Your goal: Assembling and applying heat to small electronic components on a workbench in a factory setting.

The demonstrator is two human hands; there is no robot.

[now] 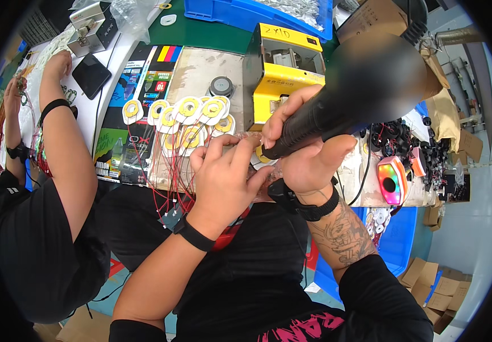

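Note:
My right hand (306, 165) is closed around a black cylindrical hand tool (306, 128) with a ribbed grip, its thumb stretched out to the side. The tool's narrow end points down at a white-and-yellow disc (260, 162) on the worktop; whether it touches the disc is hidden. Thumb and fingers of my left hand (223, 176) close in on that disc from the left and hold its edge. Just beyond the left hand lies a pile of similar white discs (190, 108) with yellow rings. Thin red wires (157, 179) run from them over the front edge.
A yellow machine (291, 82) stands behind my hands, beside a round black part (221, 86). A blue bin (246, 12) is at the back. To the right are a lit, multicoloured device (391, 181) and many black parts (394, 142). A co-worker's arm (66, 154) works at the left.

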